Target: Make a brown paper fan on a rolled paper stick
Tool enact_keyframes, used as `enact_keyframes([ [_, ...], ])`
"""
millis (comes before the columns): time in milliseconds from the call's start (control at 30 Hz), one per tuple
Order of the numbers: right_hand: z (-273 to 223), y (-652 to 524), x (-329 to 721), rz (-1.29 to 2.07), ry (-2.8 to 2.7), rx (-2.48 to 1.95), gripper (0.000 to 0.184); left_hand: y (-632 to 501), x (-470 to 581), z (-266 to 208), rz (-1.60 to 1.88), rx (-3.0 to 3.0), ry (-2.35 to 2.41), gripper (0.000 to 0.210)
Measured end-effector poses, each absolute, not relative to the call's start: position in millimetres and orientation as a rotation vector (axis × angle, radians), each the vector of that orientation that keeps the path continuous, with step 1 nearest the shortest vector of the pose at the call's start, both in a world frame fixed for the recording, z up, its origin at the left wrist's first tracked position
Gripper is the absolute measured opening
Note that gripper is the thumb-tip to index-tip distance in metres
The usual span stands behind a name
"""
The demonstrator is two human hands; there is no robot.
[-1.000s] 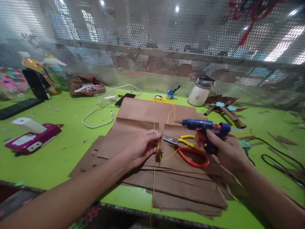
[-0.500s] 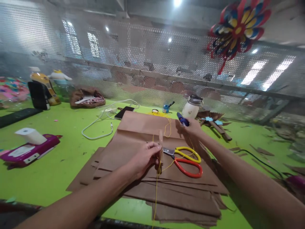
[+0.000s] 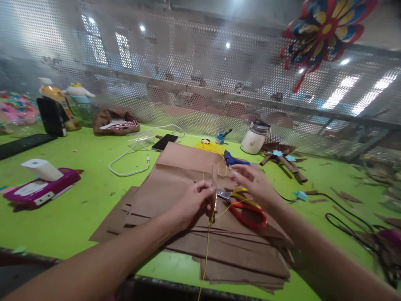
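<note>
My left hand (image 3: pixel 196 200) pinches a narrow brown paper strip (image 3: pixel 214 177) upright over a stack of brown paper sheets (image 3: pixel 175 188). A shiny line shows along the strip's lower part. Yellow string (image 3: pixel 207 251) runs from the strip's lower end down past the table edge. My right hand (image 3: pixel 250 179) hangs with fingers apart, holding nothing, above scissors (image 3: pixel 250 215) with one red and one yellow handle, partly covering them. Just beyond those fingers lies a blue glue gun (image 3: pixel 234 159) at the far end of the sheets.
At the back stand a white jar (image 3: pixel 254 138), a small blue pot (image 3: pixel 220 138) and a yellow string heap (image 3: pixel 209 147). A phone (image 3: pixel 165 142) and white cable (image 3: pixel 125 173) lie left. Rightward are a black cord (image 3: pixel 341 200) and paper scraps (image 3: pixel 351 196). A purple power strip (image 3: pixel 62 184) sits far left.
My right hand has let go of the glue gun, which now lies down, and has come nearer to the strip. My left hand still pinches the strip.
</note>
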State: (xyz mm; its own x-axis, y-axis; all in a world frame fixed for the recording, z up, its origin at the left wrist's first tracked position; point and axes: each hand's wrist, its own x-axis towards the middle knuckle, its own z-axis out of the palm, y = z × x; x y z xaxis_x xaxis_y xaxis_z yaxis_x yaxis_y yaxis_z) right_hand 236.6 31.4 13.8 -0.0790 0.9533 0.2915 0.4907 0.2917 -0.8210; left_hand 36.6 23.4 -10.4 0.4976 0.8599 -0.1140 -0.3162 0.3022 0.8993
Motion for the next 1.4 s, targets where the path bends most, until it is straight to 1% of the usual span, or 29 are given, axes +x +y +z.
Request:
enact_keyframes([
  [67, 11, 9, 213, 0.864, -1.687, -1.323, 0.050, 23, 38, -11, 0.879, 0.979, 0.669, 0.023],
  [167, 6, -8, 188, 1.040, -1.587, -1.315, 0.061, 22, 38, -11, 0.889, 1.012, 0.690, 0.025],
  [300, 6, -14, 176, 1.112, -1.476, -1.302, 0.067, 21, 38, -9, 0.885, 1.015, 0.729, 0.025],
  [500, 8, -24, 171, 1.119, -1.485, -1.306, 0.062, 22, 38, -8, 0.911, 0.992, 0.683, 0.019],
  [700, -1, -26, 173, 1.064, -1.532, -1.226, 0.054, 24, 37, -7, 0.890, 1.013, 0.685, 0.021],
  [933, -3, -25, 177, 1.094, -1.506, -1.205, 0.066, 22, 37, -1, 0.899, 0.956, 0.617, 0.023],
  [1133, -5, -27, 177, 1.116, -1.523, -1.166, 0.063, 23, 35, 1, 0.916, 0.925, 0.573, 0.024],
  [1400, 0, -30, 174, 1.163, -1.519, -1.121, 0.061, 24, 35, -2, 0.915, 0.886, 0.586, 0.016],
])
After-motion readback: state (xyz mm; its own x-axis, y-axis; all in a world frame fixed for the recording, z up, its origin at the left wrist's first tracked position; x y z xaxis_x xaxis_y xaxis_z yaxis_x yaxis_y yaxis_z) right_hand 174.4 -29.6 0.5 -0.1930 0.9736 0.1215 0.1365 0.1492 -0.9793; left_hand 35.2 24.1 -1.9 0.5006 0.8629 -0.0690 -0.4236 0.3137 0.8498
